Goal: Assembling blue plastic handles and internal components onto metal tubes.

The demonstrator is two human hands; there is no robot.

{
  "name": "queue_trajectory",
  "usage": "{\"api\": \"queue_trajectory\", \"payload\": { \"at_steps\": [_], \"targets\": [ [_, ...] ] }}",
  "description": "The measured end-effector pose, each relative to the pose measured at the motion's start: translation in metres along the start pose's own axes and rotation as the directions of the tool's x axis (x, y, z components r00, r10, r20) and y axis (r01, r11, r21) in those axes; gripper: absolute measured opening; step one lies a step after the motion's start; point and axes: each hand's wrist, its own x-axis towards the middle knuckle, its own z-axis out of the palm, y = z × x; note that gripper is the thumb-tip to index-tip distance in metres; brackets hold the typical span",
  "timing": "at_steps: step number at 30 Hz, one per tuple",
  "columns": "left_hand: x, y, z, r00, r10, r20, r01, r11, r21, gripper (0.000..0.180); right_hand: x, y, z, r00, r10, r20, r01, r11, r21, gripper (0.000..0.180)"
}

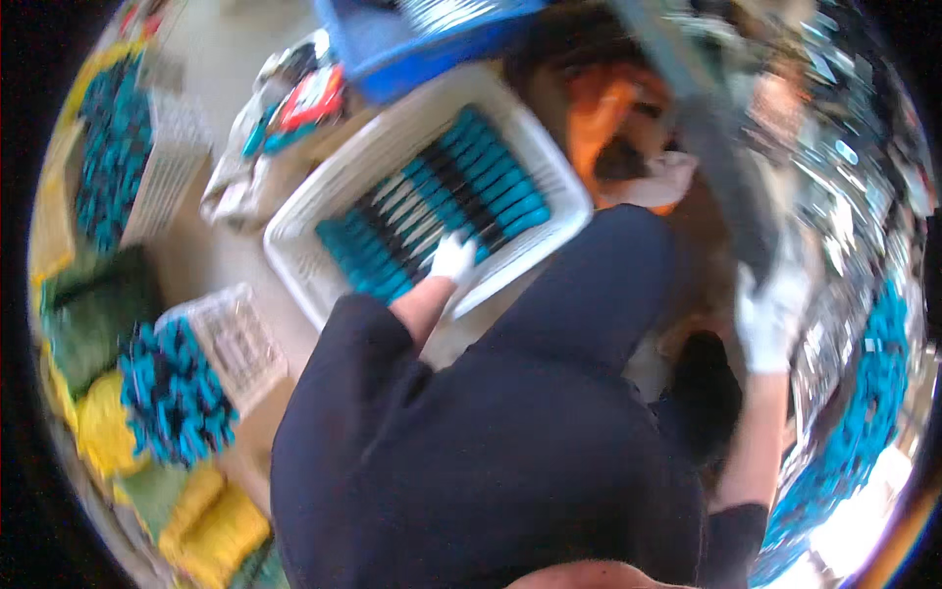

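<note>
White plastic forms the shallow crate [294,231] on the floor ahead of the person, holding a neat row of teal-and-black handled tools [437,201] laid side by side. The left hand [453,257], in a white glove, rests on the near end of that row, fingers curled down onto the handles; whether it actually clasps one cannot be told. The right hand [770,319], also white-gloved, is well apart from it on the far right, wrapped around a grey upright bar [702,128], blurred. Above the crate sits a blue bin [368,44], and beside that a red-and-white packet [312,98] on crumpled wrapping. To the left stand a white basket [235,339] with a bundle of teal handles [175,398], another basket [172,162] full of them, and yellow and green sacks [211,525].
</note>
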Motion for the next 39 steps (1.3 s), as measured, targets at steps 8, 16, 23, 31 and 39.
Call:
{"api": "queue_trajectory", "payload": {
  "at_steps": [8,16,23,31,39],
  "targets": [
    [-0.074,0.154,-0.062,0.916,0.399,0.032,-0.37,0.875,-0.312,0.032,-0.008,-0.001,-0.022,0.997,0.072,0.02,-0.074,0.989,0.126,0.059],
    [-0.164,0.349,-0.048,0.409,0.907,-0.101,-0.89,0.372,-0.263,0.014,-0.114,0.025,-0.091,0.963,0.023,-0.269,0.087,0.915,0.393,0.034],
    [-0.181,0.487,0.005,0.053,0.977,-0.207,-0.984,0.016,-0.178,0.014,-0.202,0.175,-0.126,0.885,0.461,-0.068,-0.391,0.814,0.43,0.029],
    [-0.156,0.521,0.039,0.344,0.936,-0.08,-0.913,0.314,-0.262,0.016,-0.19,0.356,-0.118,0.781,0.624,0.019,-0.602,0.745,0.287,0.024],
    [-0.158,0.528,0.03,0.342,0.94,0.014,-0.934,0.341,-0.103,0.015,-0.041,0.403,-0.021,0.942,0.329,0.071,-0.332,0.943,0.033,0.031]
  ]
}}
